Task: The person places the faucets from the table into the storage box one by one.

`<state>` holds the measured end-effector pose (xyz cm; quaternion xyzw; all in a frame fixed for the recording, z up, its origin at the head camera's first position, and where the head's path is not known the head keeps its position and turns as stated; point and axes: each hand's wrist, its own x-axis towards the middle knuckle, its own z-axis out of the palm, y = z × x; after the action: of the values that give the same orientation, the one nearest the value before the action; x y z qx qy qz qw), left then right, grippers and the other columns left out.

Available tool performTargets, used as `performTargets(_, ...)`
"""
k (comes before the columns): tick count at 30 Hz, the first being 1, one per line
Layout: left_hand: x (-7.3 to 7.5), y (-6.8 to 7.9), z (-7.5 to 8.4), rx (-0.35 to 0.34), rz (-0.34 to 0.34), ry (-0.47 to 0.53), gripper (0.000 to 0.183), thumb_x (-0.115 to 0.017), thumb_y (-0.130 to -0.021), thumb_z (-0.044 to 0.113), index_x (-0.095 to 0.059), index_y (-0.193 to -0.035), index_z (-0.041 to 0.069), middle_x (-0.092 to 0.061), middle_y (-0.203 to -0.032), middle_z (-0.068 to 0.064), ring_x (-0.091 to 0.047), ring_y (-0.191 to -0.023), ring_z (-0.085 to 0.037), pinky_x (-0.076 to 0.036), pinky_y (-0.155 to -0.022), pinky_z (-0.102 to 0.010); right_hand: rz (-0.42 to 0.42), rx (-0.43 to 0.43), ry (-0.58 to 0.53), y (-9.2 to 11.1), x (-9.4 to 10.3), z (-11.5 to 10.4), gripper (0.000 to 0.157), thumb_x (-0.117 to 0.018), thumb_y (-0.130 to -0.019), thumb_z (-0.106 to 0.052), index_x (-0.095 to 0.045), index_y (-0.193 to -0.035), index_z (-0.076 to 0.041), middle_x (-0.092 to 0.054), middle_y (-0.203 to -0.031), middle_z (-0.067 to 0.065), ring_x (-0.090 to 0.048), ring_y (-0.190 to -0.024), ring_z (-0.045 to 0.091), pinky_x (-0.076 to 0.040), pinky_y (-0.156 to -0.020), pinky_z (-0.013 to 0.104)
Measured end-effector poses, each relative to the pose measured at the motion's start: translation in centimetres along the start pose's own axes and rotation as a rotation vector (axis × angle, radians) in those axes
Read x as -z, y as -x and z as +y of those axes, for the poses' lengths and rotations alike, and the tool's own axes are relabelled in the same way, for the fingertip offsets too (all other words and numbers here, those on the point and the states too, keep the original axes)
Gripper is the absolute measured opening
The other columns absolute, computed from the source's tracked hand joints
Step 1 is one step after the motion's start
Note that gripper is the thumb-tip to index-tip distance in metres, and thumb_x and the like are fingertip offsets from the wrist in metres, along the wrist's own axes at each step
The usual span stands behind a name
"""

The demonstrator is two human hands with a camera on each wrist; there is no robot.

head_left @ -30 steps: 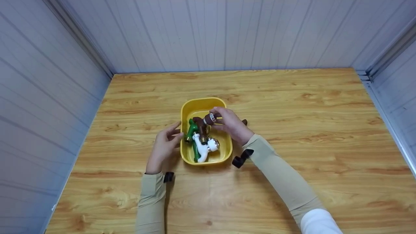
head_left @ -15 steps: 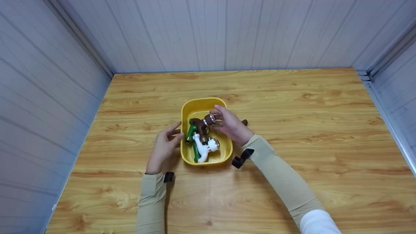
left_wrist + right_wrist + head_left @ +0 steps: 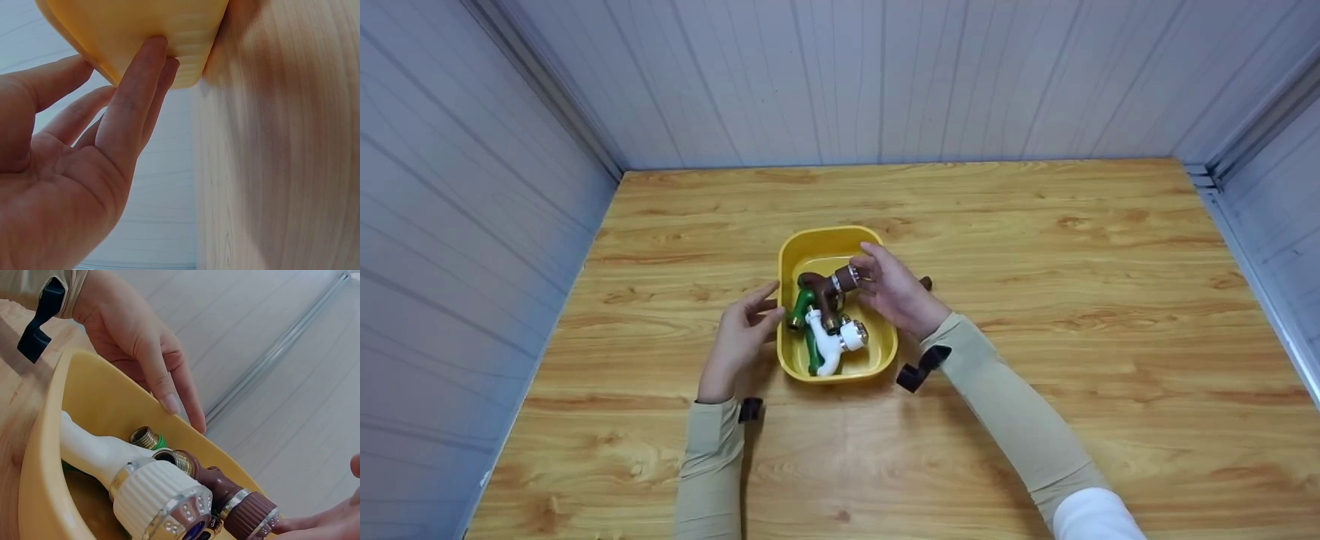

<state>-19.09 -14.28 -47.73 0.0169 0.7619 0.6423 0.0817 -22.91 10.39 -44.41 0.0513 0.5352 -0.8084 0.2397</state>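
Observation:
A yellow plastic basin (image 3: 891, 360) holds several taps. On top lies a brown tap (image 3: 825, 289) with a ribbed knob, overlapping a green tap (image 3: 801, 309); a white tap (image 3: 829, 349) lies nearer the front, partly covering more green. My right hand (image 3: 896, 294) is over the basin's right side, fingers relaxed beside the brown tap's knob (image 3: 250, 514). In the right wrist view, fingertips are right at that knob without curling round it. My left hand (image 3: 735, 337) touches the basin's left side, its fairly straight fingers (image 3: 132, 101) against the outer wall.
A brown rounded end (image 3: 925, 283) sticks out on the table right of the basin, mostly hidden by my right hand. The wood-grain table (image 3: 1035, 225) is bounded by pale panel walls (image 3: 847, 82) at the back and sides.
My right hand has let go of the brown tap's knob, its fingers loosening and drawing slightly right. The brown tap now rests on the pile. My left hand has stayed put.

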Motion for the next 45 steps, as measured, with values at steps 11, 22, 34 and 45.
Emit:
performTargets(11, 0.1, 0.1, 0.3, -0.002, -0.003, -0.021, 0.048, -0.059, -0.095, 0.005, -0.047, -0.141, 0.005, -0.056, -0.123, -0.028, -0.061, -0.103, -0.036, -0.057, -0.077, -0.033, -0.055, 0.039, 0.036, 1.3, 0.2, -0.8, 0.064, -0.035, -0.101, -0.043, -0.028, -0.147, 0.001, -0.021, -0.154, 0.017, -0.016, -0.141, 0.032, -0.017, -0.115, 0.045)
performTargets(22, 0.0, 0.1, 0.1, 0.01, 0.003, -0.018, 0.048, -0.058, -0.095, 0.005, -0.047, -0.141, 0.006, -0.057, -0.124, -0.027, -0.062, -0.101, -0.033, -0.057, -0.077, -0.034, -0.089, 0.065, 0.019, 2.3, 1.2, -1.2, 0.062, -0.035, -0.102, -0.039, -0.026, -0.148, 0.002, -0.024, -0.151, 0.02, -0.019, -0.14, 0.036, -0.021, -0.114, 0.045)
performTargets(34, 0.0, 0.0, 0.2, 0.01, -0.002, -0.02, 0.047, -0.059, -0.095, 0.006, -0.047, -0.141, 0.007, -0.056, -0.124, -0.026, -0.061, -0.103, -0.032, -0.056, -0.079, -0.033, -0.102, 0.125, -0.034, 4.3, 2.5, -2.1, 0.053, -0.034, -0.103, -0.034, -0.036, -0.143, 0.001, -0.035, -0.145, 0.019, -0.033, -0.134, 0.032, -0.027, -0.112, 0.043)
performTargets(45, 0.1, -0.1, 0.1, 0.01, -0.014, -0.052, 0.048, -0.059, -0.095, 0.009, -0.046, -0.142, 0.008, -0.056, -0.125, -0.024, -0.061, -0.105, -0.031, -0.055, -0.082, -0.034, -0.13, 0.173, -0.091, 5.3, 3.8, -2.4, 0.055, -0.033, -0.104, -0.03, -0.029, -0.144, 0.008, -0.037, -0.142, 0.025, -0.038, -0.131, 0.036, -0.026, -0.112, 0.045)
